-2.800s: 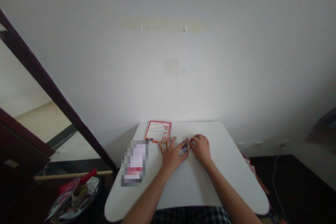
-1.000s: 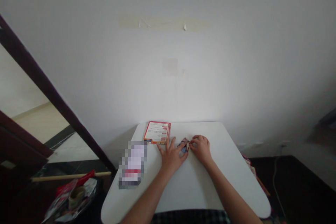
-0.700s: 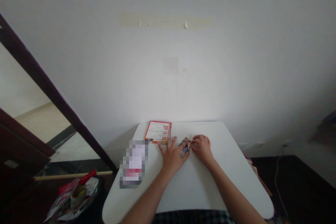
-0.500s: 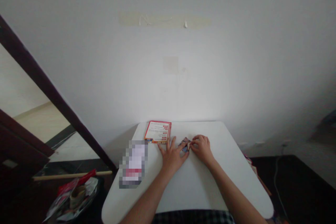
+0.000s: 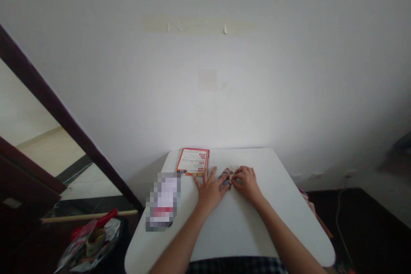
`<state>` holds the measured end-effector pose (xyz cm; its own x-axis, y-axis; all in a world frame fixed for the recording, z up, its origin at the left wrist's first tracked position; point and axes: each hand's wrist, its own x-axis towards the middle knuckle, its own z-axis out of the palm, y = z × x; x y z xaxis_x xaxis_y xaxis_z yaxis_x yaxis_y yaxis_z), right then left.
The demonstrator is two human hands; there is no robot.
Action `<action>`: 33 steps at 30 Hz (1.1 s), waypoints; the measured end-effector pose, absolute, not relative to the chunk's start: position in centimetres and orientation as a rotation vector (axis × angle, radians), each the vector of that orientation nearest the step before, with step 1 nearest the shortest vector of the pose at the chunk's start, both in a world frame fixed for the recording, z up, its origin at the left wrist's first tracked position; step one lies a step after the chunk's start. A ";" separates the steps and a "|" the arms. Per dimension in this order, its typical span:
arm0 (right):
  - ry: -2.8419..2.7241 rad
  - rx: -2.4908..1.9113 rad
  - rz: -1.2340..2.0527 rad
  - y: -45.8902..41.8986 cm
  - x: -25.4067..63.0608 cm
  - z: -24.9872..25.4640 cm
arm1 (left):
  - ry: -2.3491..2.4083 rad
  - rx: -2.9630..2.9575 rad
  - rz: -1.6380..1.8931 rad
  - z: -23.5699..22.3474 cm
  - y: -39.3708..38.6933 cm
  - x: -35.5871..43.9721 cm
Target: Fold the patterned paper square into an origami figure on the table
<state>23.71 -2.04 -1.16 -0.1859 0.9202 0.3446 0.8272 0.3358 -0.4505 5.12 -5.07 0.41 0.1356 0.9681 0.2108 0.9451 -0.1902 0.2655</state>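
A small piece of folded, colour-printed paper (image 5: 227,171) lies on the white table (image 5: 237,231), between my two hands. My left hand (image 5: 209,192) rests flat with its fingers spread; the index finger and thumb press on the paper's left side, while the other fingertips reach to the lower edge of a red-bordered printed booklet (image 5: 193,161). On the paper's right side, my right hand (image 5: 246,183) is closed, its thumb and index finger pinching the edge. The fingers partly cover the paper, so its full folded shape is hidden.
A blurred-out rectangular object (image 5: 164,199) lies at the table's left side. The white wall (image 5: 250,107) meets the table's far edge. On the floor at the left stand a bag of crumpled wrappings (image 5: 93,244) and a wooden stick (image 5: 128,213).
The right hand's fingers have shifted slightly at the paper's edge, drawing a little closer together. My left hand stays where it was. The view has tilted very slightly.
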 end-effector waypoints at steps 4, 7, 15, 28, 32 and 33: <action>-2.052 -1.525 0.219 -2.1 23.7 -1.0 | 1.932 2.302 0.495 0.6 -4.8 4.9; -2.074 -1.515 0.206 -2.1 23.7 -0.8 | 1.930 2.301 0.505 0.7 -4.8 4.8; -2.089 -1.496 0.262 -2.4 23.9 -0.8 | 1.936 2.336 0.557 1.2 -5.0 5.0; -2.136 -1.457 0.278 -2.4 24.0 -1.0 | 1.967 2.323 0.559 1.3 -5.1 5.1; -2.125 -1.404 0.224 -2.3 24.2 -1.5 | 1.966 2.322 0.539 1.0 -5.0 5.0; -2.103 -1.400 0.221 -2.2 24.3 -1.6 | 1.963 2.328 0.543 0.9 -4.9 5.0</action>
